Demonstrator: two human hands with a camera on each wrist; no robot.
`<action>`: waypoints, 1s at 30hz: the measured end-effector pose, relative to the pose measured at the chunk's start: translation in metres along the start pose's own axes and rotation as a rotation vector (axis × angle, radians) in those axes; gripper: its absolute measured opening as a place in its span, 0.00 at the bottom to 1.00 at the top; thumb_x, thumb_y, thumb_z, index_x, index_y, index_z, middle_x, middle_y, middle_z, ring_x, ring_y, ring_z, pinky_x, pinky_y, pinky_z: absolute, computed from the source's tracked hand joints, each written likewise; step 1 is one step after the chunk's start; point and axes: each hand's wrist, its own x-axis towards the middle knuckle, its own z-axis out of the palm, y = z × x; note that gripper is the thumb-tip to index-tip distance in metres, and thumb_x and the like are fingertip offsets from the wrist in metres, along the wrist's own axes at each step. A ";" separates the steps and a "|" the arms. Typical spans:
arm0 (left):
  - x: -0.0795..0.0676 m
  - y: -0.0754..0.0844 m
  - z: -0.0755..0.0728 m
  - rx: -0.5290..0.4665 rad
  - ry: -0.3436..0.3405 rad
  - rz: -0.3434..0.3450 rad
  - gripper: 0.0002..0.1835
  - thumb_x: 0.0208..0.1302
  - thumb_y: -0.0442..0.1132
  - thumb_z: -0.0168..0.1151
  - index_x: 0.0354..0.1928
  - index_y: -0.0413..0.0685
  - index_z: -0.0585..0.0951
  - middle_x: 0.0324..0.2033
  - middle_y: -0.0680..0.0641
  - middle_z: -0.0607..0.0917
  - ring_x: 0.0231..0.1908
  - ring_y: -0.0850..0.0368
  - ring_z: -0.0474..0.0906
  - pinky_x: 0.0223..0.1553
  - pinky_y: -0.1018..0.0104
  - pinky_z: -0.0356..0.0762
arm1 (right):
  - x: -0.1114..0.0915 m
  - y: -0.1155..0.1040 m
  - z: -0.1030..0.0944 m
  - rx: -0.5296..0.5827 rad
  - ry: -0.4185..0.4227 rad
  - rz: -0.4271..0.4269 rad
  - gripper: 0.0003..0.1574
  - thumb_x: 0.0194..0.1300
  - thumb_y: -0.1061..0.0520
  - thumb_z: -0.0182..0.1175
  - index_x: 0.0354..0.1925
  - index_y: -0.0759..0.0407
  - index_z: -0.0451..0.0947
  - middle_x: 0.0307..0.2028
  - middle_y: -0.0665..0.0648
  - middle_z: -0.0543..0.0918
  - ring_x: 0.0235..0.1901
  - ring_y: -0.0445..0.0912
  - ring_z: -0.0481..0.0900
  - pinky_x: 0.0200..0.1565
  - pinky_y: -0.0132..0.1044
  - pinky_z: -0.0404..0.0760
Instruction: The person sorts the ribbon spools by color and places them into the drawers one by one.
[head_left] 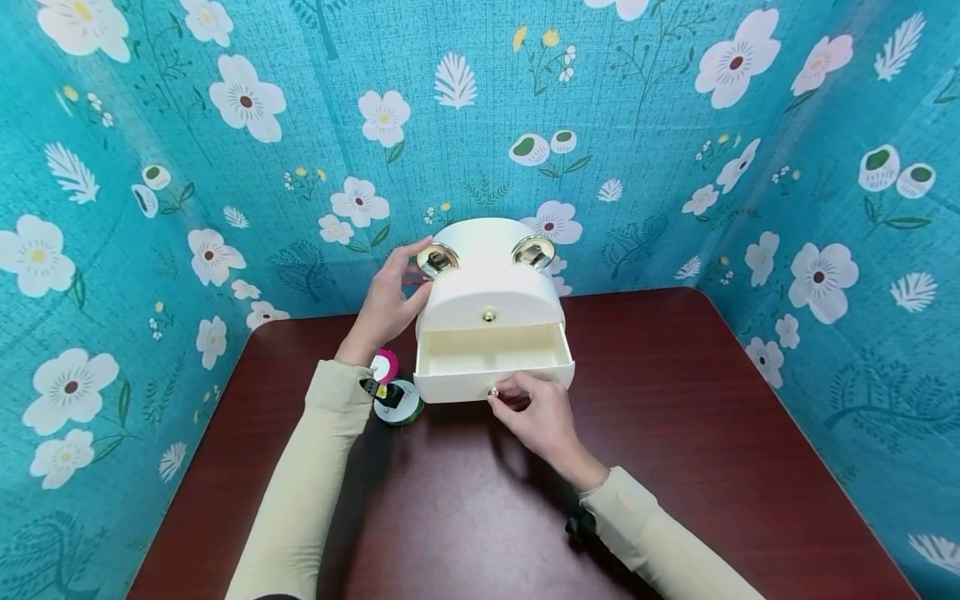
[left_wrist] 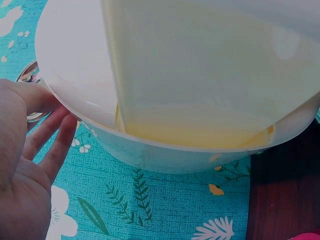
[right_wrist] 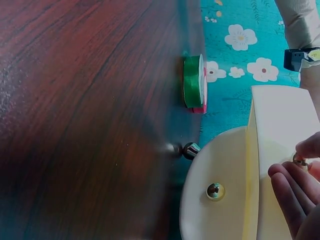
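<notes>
A white rounded drawer box (head_left: 491, 292) with two gold-rimmed eye-like rings (head_left: 533, 252) on top stands at the back of the table. Its middle drawer (head_left: 457, 387) is pulled out, and the inside shows bare white. My right hand (head_left: 542, 417) pinches that drawer's small gold knob (right_wrist: 300, 160) between thumb and finger. With fairly straight fingers, my left hand (head_left: 390, 296) touches the box's upper left side, beside the left ring (head_left: 438, 259). Above the drawer sits another gold knob (head_left: 489, 317); a lower knob (right_wrist: 215, 191) shows in the right wrist view.
Left of the box, near my left wrist, lie a green ribbon spool (head_left: 400, 403) and a pink spool (head_left: 385, 366). The dark red wooden table (head_left: 675, 400) has flowered blue cloth (head_left: 315, 150) behind it and on both sides.
</notes>
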 end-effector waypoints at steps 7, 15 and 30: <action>-0.001 0.001 0.000 0.003 -0.008 -0.008 0.34 0.65 0.36 0.61 0.71 0.59 0.61 0.60 0.48 0.70 0.49 0.53 0.78 0.50 0.54 0.80 | -0.005 -0.003 -0.001 0.013 -0.009 0.007 0.09 0.49 0.59 0.73 0.31 0.53 0.83 0.28 0.47 0.88 0.26 0.38 0.84 0.28 0.27 0.81; -0.002 0.000 0.001 0.015 -0.005 -0.008 0.35 0.65 0.37 0.61 0.71 0.68 0.60 0.61 0.48 0.70 0.50 0.53 0.78 0.50 0.57 0.80 | -0.009 -0.003 -0.002 0.021 0.004 -0.004 0.09 0.48 0.60 0.73 0.30 0.53 0.83 0.27 0.46 0.87 0.25 0.37 0.84 0.28 0.25 0.81; -0.001 -0.003 0.001 -0.011 0.002 0.006 0.36 0.65 0.37 0.61 0.71 0.70 0.60 0.61 0.47 0.69 0.50 0.50 0.78 0.50 0.49 0.79 | -0.013 -0.006 -0.002 0.045 0.008 -0.015 0.09 0.48 0.61 0.73 0.30 0.53 0.83 0.27 0.46 0.87 0.25 0.38 0.85 0.27 0.27 0.81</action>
